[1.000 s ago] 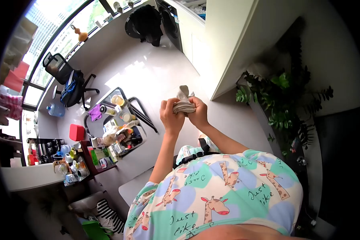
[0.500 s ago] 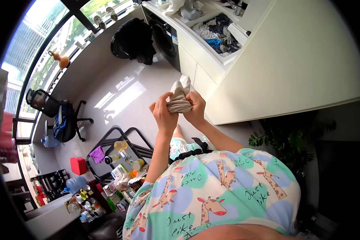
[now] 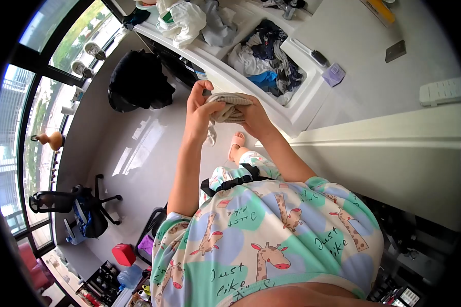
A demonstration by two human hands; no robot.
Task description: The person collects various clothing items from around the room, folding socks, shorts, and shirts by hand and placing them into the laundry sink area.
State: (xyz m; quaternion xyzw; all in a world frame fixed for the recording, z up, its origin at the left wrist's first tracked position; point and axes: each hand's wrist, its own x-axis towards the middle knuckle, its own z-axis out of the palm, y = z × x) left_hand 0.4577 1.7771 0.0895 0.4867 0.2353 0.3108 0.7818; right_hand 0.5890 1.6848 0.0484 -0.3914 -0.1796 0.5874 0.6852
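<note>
A beige sock [image 3: 230, 113] with a ribbed cuff is bunched between my two hands, and a loose end of it dangles below. My left hand [image 3: 198, 110] grips its left side with the thumb pressed on the fabric and the index finger raised and bent. On the opposite side, my right hand [image 3: 257, 118] pinches the cuff, with some of its fingers hidden behind the cloth. Just beyond my hands is a white sink basin [image 3: 293, 118] holding a heap of dark, white and blue clothes [image 3: 269, 59].
Pale cloths [image 3: 182, 23] lie on the counter beside the basin. A purple-and-white box [image 3: 334, 74] stands at its right edge. Left of me are a black-draped stool [image 3: 141, 79] and an office chair [image 3: 89, 204]. A white partition [image 3: 374, 138] runs along my right.
My view has shifted toward the basin and counter. Both hands have moved up and closer to the basin, and the sock is turned, its loose end now hanging down instead of pointing up.
</note>
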